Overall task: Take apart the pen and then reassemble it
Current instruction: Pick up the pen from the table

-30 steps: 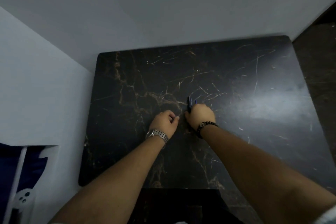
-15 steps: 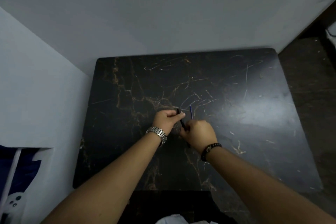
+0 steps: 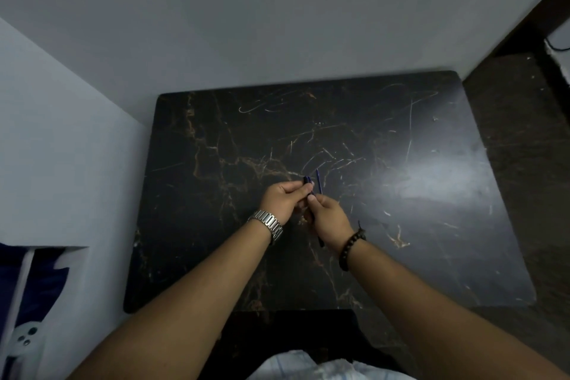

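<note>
**Both hands meeting at the middle**

I am reaching both forearms forward. My left hand [image 3: 282,199] is pinching with thumb and fingers curled. My right hand [image 3: 328,215] is closing in a loose fist, thumb up, just beside it.

Table [image 3: 385,225] black marble with gold-brown veins and pale scratches. Pen [image 3: 308,186] dark blue at fingertips [image 3: 312,199]; watch [image 3: 267,224] silver, bracelet [image 3: 351,244] dark beads.

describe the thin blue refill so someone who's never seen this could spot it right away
Start at the dark marble table, then find the two hands meeting near its middle. Just beyond the right hand a thin blue refill sticks up, much slimmer than the dark pen barrel beside it.
</note>
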Tool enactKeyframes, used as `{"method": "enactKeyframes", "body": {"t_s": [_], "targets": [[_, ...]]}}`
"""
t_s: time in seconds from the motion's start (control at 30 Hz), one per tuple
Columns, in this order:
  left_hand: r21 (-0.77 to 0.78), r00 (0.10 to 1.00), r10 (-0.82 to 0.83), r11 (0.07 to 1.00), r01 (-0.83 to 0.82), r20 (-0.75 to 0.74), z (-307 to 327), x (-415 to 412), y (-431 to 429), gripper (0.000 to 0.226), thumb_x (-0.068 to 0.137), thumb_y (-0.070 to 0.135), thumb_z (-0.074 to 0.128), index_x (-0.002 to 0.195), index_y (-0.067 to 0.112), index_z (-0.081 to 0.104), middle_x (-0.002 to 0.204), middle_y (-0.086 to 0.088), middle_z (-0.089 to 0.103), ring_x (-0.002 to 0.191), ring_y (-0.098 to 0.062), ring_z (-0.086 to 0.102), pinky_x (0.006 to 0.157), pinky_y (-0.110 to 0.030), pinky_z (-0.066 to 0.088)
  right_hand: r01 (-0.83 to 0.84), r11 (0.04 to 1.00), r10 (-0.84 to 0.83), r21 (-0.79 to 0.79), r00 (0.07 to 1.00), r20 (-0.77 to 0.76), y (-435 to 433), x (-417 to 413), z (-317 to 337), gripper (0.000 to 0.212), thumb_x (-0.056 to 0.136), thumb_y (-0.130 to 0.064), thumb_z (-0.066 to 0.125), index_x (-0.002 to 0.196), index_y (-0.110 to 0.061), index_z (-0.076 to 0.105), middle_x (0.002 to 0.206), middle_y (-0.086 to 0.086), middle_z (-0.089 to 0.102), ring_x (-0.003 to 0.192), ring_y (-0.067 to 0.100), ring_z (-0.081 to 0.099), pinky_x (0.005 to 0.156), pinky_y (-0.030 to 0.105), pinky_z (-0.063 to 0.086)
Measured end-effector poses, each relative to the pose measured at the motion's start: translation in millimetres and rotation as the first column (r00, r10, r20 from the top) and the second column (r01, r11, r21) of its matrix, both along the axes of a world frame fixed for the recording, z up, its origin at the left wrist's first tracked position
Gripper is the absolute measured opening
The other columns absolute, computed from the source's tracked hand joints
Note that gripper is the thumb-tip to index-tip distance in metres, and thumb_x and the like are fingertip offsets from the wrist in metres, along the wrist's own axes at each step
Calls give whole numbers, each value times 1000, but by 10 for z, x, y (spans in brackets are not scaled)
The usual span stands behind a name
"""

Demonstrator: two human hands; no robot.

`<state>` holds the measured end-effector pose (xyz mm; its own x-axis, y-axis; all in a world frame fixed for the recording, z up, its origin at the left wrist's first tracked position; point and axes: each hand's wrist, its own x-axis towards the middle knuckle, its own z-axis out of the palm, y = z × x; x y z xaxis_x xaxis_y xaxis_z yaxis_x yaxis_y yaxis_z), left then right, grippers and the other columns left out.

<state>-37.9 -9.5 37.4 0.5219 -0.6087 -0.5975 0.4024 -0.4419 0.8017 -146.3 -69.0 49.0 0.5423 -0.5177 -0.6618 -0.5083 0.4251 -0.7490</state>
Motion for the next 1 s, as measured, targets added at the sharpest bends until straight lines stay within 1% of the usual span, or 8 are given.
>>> {"method": "enactKeyframes", "body": {"t_s": [0.1,0.27,0.4,0.57,0.7,0.83,0.93,1.0], "targets": [[8,998,9,1000,-8,-60,-5,4,-23,11,88,16,73,81,21,79,77,-4,73,68,-16,65,70,-31,54,93,994,-94,-66,995,-22,50,21,-62,35,105,-28,43,91,-13,71,83,3,72,69,12,61,68,31,47],[-4,988,36,999,-38,-153,51,-26,-66,7,90,11,69,93,13,76,83,-3,75,73,-14,72,74,-31,60,159,986,-159,-46,987,11,72,40,-116,35,104,-29,46,94,-12,74,95,11,77,91,26,72,84,40,57],[0,984,34,999,-35,-172,39,0,-106,9,90,11,68,92,15,76,81,-1,76,77,-15,71,85,-38,58,163,984,-161,-68,987,29,72,36,-92,34,104,-30,46,87,-14,71,80,1,71,71,11,63,68,28,49],[41,973,91,996,-84,-212,1,174,-183,5,90,9,69,94,10,72,83,-5,70,74,-19,66,72,-36,58,130,991,-130,35,991,8,43,-24,-74,25,99,-13,48,78,-15,63,62,-3,53,56,12,47,51,24,38],[160,987,149,978,-136,-67,-135,420,-262,10,87,8,74,94,12,68,91,-10,72,73,-16,67,61,-28,59,53,997,-49,56,996,-72,26,-144,-98,19,96,-3,53,88,-9,69,64,-1,61,49,5,55,45,19,45],[302,983,67,946,-116,170,-326,622,-314,16,82,10,79,96,9,71,91,-11,73,72,-16,70,65,-29,61,56,997,-49,61,992,-120,33,-233,-237,17,100,-9,54,98,-16,70,76,2,64,66,14,57,52,21,50],[387,981,2,919,-78,194,-430,728,-394,27,80,13,81,104,4,72,82,-7,72,74,-18,72,74,-35,64,32,999,-35,-23,990,-138,11,-263,-342,22,98,-8,57,96,-21,75,91,0,74,81,15,67,71,28,57],[433,972,-43,899,-64,232,-486,783,-449,15,78,16,83,87,10,73,73,-4,69,73,-19,72,75,-38,64,6,999,-15,-54,986,-163,-16,-267,-380,19,96,-13,61,100,-24,76,99,-5,77,94,14,71,86,34,57]]}}
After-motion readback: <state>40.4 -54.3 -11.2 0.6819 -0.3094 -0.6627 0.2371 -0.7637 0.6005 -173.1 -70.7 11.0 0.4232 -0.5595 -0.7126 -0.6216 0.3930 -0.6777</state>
